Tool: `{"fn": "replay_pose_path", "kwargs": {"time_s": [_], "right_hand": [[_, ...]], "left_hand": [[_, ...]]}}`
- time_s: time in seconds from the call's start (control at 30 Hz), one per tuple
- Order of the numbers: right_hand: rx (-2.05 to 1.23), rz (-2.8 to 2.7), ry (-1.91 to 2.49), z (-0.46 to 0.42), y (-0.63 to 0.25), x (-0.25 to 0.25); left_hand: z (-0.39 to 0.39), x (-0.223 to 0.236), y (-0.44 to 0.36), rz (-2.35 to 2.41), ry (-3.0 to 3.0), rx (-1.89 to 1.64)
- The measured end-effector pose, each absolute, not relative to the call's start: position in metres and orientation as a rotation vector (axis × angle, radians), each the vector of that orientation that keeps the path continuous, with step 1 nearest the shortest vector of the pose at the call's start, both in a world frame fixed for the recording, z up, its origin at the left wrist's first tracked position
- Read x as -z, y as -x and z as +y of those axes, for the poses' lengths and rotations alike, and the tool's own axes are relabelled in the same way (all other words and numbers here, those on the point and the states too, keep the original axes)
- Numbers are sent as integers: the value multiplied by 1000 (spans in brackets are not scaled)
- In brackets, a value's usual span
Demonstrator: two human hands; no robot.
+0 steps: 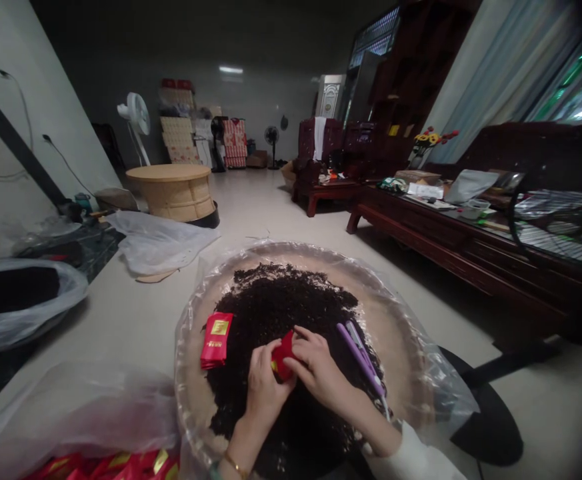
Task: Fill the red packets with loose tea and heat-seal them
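Both my hands meet over the middle of a heap of dark loose tea leaves. My left hand is closed around the lower left side of a small red packet. On its right side, my right hand pinches the same packet near the top. The packet's opening and whatever it contains are hidden from me. A stack of flat red packets with gold labels lies on the leaves to the left. To the right rests a purple hair-straightener-like sealing clamp with a cord.
The leaves lie on a round, plastic-lined tray. At lower left, a clear bag holds several red packets; above it stands a bag of dark material. A round wicker table and a long wooden table stand farther off.
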State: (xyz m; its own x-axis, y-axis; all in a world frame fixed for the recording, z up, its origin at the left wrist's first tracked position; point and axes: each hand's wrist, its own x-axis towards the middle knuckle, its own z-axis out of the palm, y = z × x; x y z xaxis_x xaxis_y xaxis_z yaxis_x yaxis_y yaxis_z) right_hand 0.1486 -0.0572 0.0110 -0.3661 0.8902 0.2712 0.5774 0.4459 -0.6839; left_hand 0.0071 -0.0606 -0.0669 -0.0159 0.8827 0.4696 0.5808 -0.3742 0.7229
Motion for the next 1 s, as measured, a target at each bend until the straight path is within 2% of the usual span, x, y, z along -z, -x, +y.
{"fn": "replay_pose_path", "kwargs": {"time_s": [0.13, 0.37, 0.5, 0.7, 0.87, 0.93, 1.0], "right_hand": [[-874, -1972, 1157, -54, -156, -15], [-923, -1881, 1300, -51, -153, -15], [-994, -1877, 1253, -46, -149, -5], [-915, -1950, 1308, -44, -155, 1], [-801, -1919, 1337, -42, -166, -2], [-774, -1897, 1338, -43, -168, -2], [-772, -1886, 1315, -43, -167, -1]], "left_hand": [[-61, 66, -5, 1435, -2024, -1351], [-64, 62, -5, 1339, -2209, -1444], [-63, 65, -5, 1391, -2154, -1397], [-60, 60, 4, 1373, -2157, -1173], [-18, 43, 58, 1904, -1950, -1037], [5, 41, 81, 2256, -1728, -596], [23, 44, 96, 2322, -1616, -470]]}}
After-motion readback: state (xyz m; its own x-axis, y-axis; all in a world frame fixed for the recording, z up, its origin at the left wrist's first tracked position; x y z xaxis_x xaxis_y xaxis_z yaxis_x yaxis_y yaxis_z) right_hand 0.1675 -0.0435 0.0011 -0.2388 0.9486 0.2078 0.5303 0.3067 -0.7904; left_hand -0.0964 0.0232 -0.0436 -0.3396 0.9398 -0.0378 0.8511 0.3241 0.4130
